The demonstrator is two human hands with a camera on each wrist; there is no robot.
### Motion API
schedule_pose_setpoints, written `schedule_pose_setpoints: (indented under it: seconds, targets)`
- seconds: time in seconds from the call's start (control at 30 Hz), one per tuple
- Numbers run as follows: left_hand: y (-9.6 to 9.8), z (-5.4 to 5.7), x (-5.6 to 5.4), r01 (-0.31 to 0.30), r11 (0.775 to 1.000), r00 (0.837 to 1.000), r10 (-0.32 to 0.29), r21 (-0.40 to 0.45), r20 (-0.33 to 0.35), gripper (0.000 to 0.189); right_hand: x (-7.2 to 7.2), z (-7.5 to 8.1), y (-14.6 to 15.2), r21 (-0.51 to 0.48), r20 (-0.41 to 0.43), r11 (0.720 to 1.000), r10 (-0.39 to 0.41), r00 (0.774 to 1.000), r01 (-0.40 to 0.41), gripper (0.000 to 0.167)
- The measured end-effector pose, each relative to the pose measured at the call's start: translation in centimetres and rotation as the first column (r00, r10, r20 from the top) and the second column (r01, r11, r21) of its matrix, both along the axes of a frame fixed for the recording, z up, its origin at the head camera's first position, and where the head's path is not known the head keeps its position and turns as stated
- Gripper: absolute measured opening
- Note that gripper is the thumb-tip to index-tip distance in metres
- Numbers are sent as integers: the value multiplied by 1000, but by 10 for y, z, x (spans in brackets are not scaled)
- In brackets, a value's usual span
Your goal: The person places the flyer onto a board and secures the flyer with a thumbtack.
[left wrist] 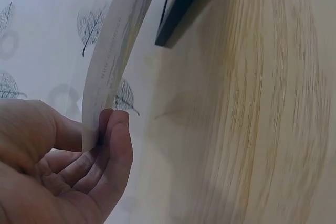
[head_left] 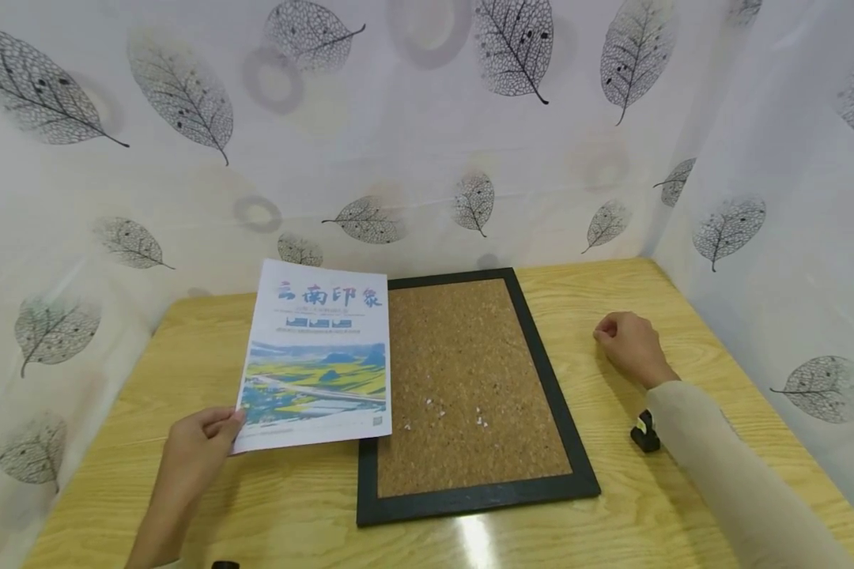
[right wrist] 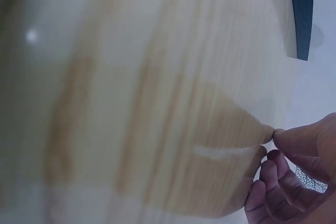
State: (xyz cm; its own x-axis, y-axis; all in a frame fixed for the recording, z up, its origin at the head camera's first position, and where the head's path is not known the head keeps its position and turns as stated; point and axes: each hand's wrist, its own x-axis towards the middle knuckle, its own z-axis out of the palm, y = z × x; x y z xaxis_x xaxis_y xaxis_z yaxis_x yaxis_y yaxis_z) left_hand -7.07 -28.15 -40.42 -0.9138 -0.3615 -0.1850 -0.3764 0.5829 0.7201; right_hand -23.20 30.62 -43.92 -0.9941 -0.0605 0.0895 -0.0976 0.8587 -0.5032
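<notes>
Wooden table [head_left: 306,506], leaf-print backdrop [head_left: 427,142], perhaps fabric, corkboard [head_left: 470,348], printed sheet [head_left: 316,356]

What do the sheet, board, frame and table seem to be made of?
Sheet: likely paper, smooth, printed, visibly thin and curved.
Board: apparently cork, matte, from its speckled brown grain.
Frame: even black, faintly glossy; perhaps painted wood or plastic.
Table: wood or wood-look laminate, glossy, with grain streaks and reflections.

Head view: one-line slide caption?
Left hand holds a sheet printed with a landscape, hiding part of a black-framed cork board; right hand is beyond the board's right edge.
</notes>
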Motion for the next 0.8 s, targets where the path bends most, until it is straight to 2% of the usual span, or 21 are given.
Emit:
schedule_pose_setpoints:
  seconds: [0.2,0.47,0.8]
  targets:
    - [22,2,-7,42,998,999,-41,37,-14,45,0,0,-2,4,1,1000,-4,1000,4,17]
    - [48,0,-18,128,991,990,-127,25,-56,41,0,0,-2,-5,18,1000,-4,1000,4,18]
    - [77,-4,-31,171,982,983,-164,79,-82,36,2,2,-3,-9,23,1000,-5,1000,5,19]
